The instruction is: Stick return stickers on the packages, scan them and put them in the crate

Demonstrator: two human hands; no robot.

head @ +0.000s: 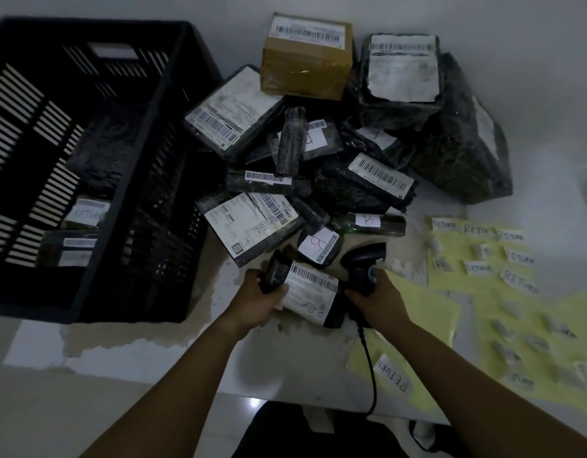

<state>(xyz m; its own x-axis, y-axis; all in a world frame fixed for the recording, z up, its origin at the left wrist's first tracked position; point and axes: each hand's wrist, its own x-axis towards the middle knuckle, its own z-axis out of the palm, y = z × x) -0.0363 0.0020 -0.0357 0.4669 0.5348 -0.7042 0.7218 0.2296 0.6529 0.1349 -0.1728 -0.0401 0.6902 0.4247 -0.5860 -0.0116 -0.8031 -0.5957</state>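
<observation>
Both hands grip package, scanner.

The crate at left is matt black slatted plastic. The heaped packages wear glossy, crinkled black film with white paper labels; the far box is brown cardboard under shiny tape. At right lie smooth pale-yellow backing sheets with paper stickers.

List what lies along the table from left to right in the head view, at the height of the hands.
Crate → left hand → held package → scanner → right hand → yellow sticker sheets.
</observation>
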